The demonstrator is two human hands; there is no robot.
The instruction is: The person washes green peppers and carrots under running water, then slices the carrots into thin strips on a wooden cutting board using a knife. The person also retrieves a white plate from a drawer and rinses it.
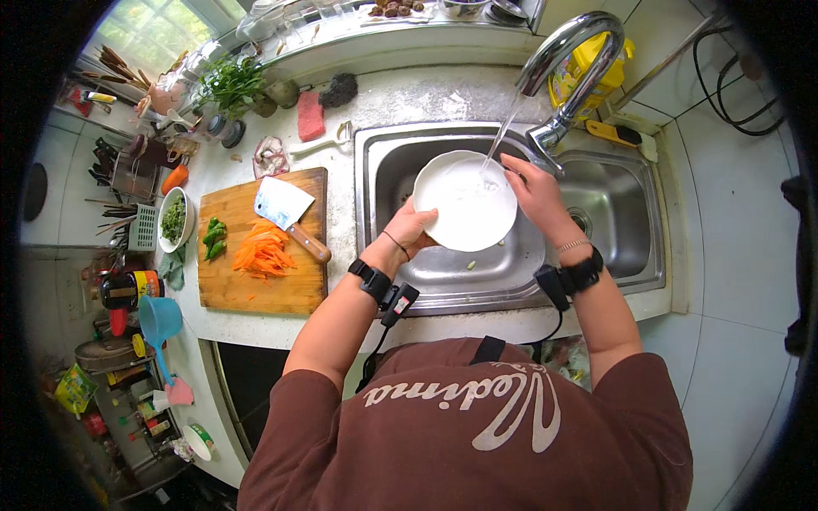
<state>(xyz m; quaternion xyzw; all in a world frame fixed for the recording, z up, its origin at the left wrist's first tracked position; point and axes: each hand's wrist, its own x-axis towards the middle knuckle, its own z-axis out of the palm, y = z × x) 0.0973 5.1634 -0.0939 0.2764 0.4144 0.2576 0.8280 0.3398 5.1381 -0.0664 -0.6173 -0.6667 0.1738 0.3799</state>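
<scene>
A white plate (461,207) is held over the left basin of a stainless steel sink (441,287). My left hand (409,231) grips its lower left rim, thumb on the upper face. My right hand (535,191) is at the upper right rim; its fingers are close to the edge, and I cannot tell how firmly they hold it. Water (501,131) runs from the chrome faucet (575,48) onto the plate near my right fingers. Small green scraps (471,265) lie in the basin below.
Left of the sink, a wooden cutting board (255,297) bears shredded carrot (263,250), green peppers (215,237) and a cleaver (284,204). Beside it stands a bowl of chopped greens (174,218). A yellow jug (585,76) is behind the faucet, and a brush (612,133) lies right of it.
</scene>
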